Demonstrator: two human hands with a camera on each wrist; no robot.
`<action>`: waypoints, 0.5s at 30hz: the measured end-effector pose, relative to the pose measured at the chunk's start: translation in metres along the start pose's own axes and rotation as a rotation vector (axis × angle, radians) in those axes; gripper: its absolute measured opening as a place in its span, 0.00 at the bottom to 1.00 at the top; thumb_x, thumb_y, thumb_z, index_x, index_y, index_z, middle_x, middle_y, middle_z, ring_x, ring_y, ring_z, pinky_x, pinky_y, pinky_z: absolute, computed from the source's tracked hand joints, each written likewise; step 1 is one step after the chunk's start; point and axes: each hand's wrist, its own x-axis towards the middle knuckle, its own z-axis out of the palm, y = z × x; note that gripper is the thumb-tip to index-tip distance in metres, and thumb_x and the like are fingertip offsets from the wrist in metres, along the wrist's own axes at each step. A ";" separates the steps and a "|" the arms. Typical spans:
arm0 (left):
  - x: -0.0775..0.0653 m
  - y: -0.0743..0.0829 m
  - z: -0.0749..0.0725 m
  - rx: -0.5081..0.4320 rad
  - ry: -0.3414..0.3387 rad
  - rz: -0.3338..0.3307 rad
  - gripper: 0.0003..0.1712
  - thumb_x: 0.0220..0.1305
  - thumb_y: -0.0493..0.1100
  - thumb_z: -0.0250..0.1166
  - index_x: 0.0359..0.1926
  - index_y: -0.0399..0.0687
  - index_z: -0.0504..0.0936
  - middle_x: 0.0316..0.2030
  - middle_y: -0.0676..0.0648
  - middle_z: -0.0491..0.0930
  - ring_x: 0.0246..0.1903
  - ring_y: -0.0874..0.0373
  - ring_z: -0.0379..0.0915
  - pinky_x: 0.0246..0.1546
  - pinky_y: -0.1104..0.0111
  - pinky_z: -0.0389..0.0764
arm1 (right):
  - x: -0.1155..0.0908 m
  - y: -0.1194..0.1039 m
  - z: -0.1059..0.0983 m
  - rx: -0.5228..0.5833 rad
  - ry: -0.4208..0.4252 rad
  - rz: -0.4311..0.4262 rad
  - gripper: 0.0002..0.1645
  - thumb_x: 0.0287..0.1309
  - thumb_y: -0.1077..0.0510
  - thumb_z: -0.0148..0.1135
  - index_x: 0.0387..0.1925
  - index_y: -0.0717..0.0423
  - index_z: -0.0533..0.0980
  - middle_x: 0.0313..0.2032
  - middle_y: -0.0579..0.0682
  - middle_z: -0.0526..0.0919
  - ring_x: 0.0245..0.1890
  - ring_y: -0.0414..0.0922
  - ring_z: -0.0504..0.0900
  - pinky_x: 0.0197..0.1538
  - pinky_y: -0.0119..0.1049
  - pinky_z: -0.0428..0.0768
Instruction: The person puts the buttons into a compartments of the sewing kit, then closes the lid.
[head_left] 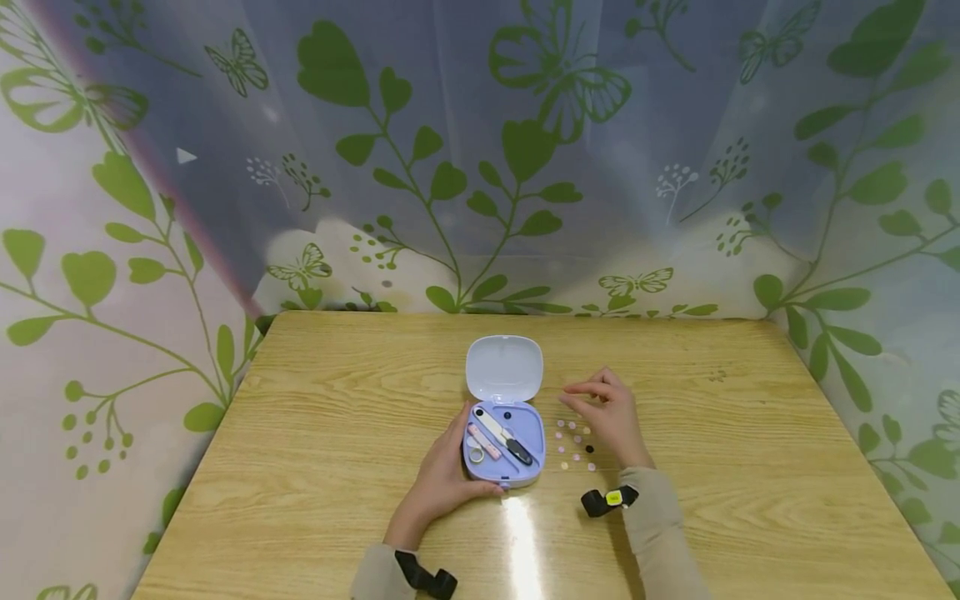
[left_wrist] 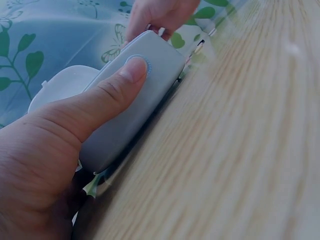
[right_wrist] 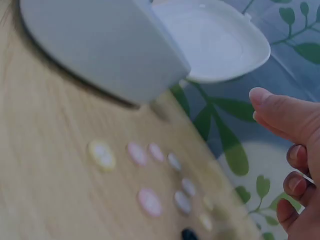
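In the head view, a lilac box (head_left: pixel 531 437) stands on the table with its white lid (head_left: pixel 504 368) raised. My left hand (head_left: pixel 442 471) grips its left side, the thumb along the front; the left wrist view has the thumb on a round front catch. Inside lie a white-and-black slender tool (head_left: pixel 516 448), a pink-and-white stick (head_left: pixel 483 440), a ring-shaped piece (head_left: pixel 476 455) and a small black disc (head_left: pixel 507 415). Right of the box, my right hand (head_left: pixel 611 417) hovers with thumb and index tips together; whether anything tiny is between them is hidden.
Several small pastel buttons (right_wrist: pixel 150 201) and a black one (head_left: pixel 589 449) lie scattered on the wooden table (head_left: pixel 337 375), between the box and the right forearm. Black straps with wrist cameras (head_left: pixel 600 502) sit on both wrists. A leaf-patterned curtain (head_left: pixel 420 208) hangs behind the table.
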 end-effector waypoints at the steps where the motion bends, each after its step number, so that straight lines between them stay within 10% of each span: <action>1: 0.000 0.000 0.000 0.000 0.000 -0.001 0.80 0.33 0.57 0.85 0.79 0.46 0.43 0.77 0.45 0.50 0.74 0.51 0.46 0.73 0.53 0.52 | -0.001 0.000 -0.001 -0.003 -0.004 0.006 0.11 0.53 0.66 0.73 0.38 0.70 0.85 0.31 0.65 0.70 0.32 0.54 0.65 0.36 0.30 0.63; 15: -0.001 0.000 -0.001 0.004 -0.001 -0.005 0.80 0.33 0.59 0.85 0.79 0.48 0.43 0.77 0.46 0.50 0.74 0.50 0.46 0.72 0.51 0.52 | -0.004 0.077 -0.010 -0.046 0.008 0.040 0.13 0.50 0.62 0.77 0.39 0.62 0.87 0.31 0.57 0.71 0.35 0.45 0.70 0.38 0.24 0.72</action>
